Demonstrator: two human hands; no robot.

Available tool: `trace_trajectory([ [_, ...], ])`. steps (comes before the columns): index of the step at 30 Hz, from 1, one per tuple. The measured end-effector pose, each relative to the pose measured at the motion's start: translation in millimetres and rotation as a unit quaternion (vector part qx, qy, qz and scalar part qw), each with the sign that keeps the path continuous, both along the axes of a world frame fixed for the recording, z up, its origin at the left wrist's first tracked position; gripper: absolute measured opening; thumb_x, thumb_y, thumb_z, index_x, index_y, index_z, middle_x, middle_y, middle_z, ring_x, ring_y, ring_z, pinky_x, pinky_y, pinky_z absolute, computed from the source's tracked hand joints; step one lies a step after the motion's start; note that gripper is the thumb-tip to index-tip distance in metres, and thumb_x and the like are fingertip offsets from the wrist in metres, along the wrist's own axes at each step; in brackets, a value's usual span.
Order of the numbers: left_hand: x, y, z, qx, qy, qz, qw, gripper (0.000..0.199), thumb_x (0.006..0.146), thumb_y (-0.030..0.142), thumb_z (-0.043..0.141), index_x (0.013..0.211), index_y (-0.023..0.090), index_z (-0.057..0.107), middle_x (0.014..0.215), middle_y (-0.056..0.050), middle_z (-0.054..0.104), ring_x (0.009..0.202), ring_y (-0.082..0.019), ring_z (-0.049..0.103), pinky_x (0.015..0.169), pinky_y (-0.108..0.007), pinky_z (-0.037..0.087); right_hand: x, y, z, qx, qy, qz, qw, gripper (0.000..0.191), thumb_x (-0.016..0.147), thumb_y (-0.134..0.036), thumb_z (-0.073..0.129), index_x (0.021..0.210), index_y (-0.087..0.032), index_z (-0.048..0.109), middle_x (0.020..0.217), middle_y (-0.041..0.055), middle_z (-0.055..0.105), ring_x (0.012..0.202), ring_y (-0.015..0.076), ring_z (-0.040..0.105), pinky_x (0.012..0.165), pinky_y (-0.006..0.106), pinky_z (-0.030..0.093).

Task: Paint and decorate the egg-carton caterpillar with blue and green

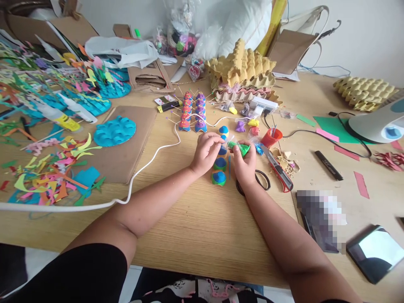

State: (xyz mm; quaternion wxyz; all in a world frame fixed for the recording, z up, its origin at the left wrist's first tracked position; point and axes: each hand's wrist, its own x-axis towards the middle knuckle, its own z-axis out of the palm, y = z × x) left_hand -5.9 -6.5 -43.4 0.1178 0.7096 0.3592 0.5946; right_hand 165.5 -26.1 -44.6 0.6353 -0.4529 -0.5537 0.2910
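Note:
My right hand [245, 166] is closed around a small clear plastic bag of green clay [241, 148], its thumb pressed on the front. Just left of the bag's clear end, my left hand [206, 153] has thumb and fingertips pinched together; what they hold, if anything, is too small to make out. Between and below the hands stands a row of egg-carton cups [219, 164], painted blue and green and partly covered by the left fingers. Beyond them are two finished-looking egg-carton strips, one red [185, 113] and one purple [200, 112], with thin sticks poking out.
Right of my hands lie a red box cutter [279, 170], black scissors [263, 180] and an orange cup [272, 136]. A white cable [151, 156] crosses the left side near colourful paper scraps [53, 172]. Egg trays [241, 67] are stacked at the back.

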Motion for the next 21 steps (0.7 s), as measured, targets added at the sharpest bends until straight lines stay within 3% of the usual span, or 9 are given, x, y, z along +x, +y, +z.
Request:
trace_trajectory([
  [11, 0, 0, -5.2, -0.005, 0.004, 0.024, 1.000, 0.024, 0.113, 0.040, 0.061, 0.113, 0.024, 0.079, 0.117, -0.007, 0.076, 0.118, -0.022, 0.071, 0.112, -0.041, 0.055, -1, -10, 9.5, 0.009, -0.061, 0.000, 0.998, 0.017, 0.100, -0.041, 0.074, 0.103, -0.025, 0.066, 0.092, 0.0002, 0.071, 0.085, 0.0179, 0.067, 0.082, 0.034, 0.055],
  [16, -3, 1, -5.9, -0.039, 0.009, 0.025, 0.999, 0.028, 0.111, 0.046, 0.064, 0.114, 0.024, 0.082, 0.117, -0.007, 0.078, 0.119, -0.023, 0.071, 0.112, -0.043, 0.056, -1, -11, 9.6, 0.031, -0.075, 0.007, 0.997, 0.015, 0.101, -0.038, 0.073, 0.104, -0.025, 0.067, 0.093, 0.0005, 0.073, 0.085, 0.0187, 0.068, 0.081, 0.035, 0.055],
  [21, -5, 3, -10.2, -0.020, 0.002, 0.009, 1.000, 0.027, 0.112, 0.043, 0.064, 0.116, 0.029, 0.086, 0.116, -0.006, 0.080, 0.117, -0.022, 0.072, 0.110, -0.043, 0.056, -2, -13, 8.4, 0.042, -0.105, 0.012, 0.993, 0.016, 0.102, -0.041, 0.073, 0.105, -0.026, 0.069, 0.095, 0.0020, 0.075, 0.087, 0.0211, 0.069, 0.084, 0.039, 0.053],
])
